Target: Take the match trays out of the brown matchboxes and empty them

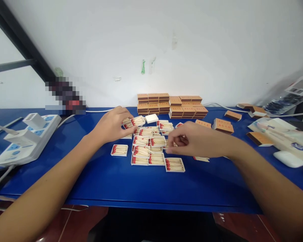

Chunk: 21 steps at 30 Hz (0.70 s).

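My left hand (114,123) is at the upper left of a cluster of matchbox trays, thumb and fingers closed around a white tray of matches (127,123). My right hand (189,139) is over the cluster's right side, fingers curled in; whatever they hold, if anything, is hidden. Between the hands, open trays of red-tipped matches (141,152) lie stacked and side by side. One tray (119,150) sits apart at the left, another (175,164) at the front right. A blank white tray (152,118) lies behind, underside up. Loose matches (201,159) show below my right hand.
Orange matchboxes are stacked (188,111) against the wall, and several more (222,126) lie to the right. A power strip (31,141) with plugs stands at the left of the blue table (103,188). A plastic packet (290,139) and white case (289,159) lie at the right.
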Available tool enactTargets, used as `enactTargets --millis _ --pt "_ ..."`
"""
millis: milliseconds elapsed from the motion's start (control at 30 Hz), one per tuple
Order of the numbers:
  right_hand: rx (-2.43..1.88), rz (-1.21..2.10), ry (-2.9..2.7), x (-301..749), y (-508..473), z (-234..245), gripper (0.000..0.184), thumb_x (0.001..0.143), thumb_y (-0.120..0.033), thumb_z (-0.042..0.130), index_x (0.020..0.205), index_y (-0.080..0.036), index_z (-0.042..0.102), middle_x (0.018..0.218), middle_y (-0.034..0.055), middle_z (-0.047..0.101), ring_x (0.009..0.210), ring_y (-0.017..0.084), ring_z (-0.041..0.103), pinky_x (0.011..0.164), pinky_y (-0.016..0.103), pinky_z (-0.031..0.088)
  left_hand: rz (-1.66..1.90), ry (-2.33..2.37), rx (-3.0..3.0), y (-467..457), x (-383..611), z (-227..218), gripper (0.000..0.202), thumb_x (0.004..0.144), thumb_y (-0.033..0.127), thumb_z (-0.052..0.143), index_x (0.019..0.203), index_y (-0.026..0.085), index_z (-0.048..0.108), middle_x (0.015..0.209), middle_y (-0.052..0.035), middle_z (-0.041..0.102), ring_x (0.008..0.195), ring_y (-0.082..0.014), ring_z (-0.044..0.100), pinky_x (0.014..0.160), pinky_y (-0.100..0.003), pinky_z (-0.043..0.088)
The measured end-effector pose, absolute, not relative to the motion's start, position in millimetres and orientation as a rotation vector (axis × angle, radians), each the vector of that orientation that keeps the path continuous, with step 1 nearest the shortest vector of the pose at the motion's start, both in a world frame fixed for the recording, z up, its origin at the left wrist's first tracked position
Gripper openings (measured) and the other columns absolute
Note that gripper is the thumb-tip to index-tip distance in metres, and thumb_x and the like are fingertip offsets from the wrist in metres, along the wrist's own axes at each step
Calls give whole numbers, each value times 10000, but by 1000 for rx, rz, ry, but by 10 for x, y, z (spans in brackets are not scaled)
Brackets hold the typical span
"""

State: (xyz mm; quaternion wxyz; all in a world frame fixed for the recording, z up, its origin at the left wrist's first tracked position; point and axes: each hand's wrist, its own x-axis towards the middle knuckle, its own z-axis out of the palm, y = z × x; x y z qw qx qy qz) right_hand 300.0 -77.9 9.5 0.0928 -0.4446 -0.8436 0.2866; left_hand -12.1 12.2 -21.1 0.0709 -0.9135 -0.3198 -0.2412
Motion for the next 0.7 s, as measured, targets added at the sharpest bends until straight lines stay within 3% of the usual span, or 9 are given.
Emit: enactTargets --millis 100,233,367,567,700 --pt "-1202 769 -2377 2792 -833 0 387 959 -531 690 739 -216 728 614 -14 611 557 125 497 565 306 358 -738 -943 -2736 113 -114 -204 296 966 452 681 1065 183 757 1064 -116 767 1025 -285 695 896 -432 568" --pt "-1206 733 -2386 2606 -894 -131 343 956 -427 697 699 -201 726 636 1 660 566 126 528 568 304 357 -757 -916 -2728 96 -104 -198 295 971 442 677 1068 176 759 1057 -120 770 1013 -287 697 880 -434 569" --pt "-1168 763 -2380 2608 -887 -170 284 963 -363 667 734 -205 723 608 -17 628 546 125 503 567 301 362 -755 -908 -2742 86 -99 -194 282 974 439 672 1059 185 757 1025 -109 772 989 -280 692 860 -426 565" --pt "-1116 754 -2397 2660 -838 -129 254 996 -388 667 853 -203 767 680 -2 658 603 137 530 580 294 368 -744 -894 -2733 94 -102 -184 281 969 431 670 1045 172 749 1026 -112 762 984 -280 684 864 -426 561" --pt "-1124 638 -2414 2617 -815 -217 256 1021 -396 667 893 -205 781 608 -33 576 566 127 481 575 291 325 -737 -893 -2733 89 -92 -182 273 969 425 672 1038 173 751 1004 -112 759 976 -285 684 857 -431 558"
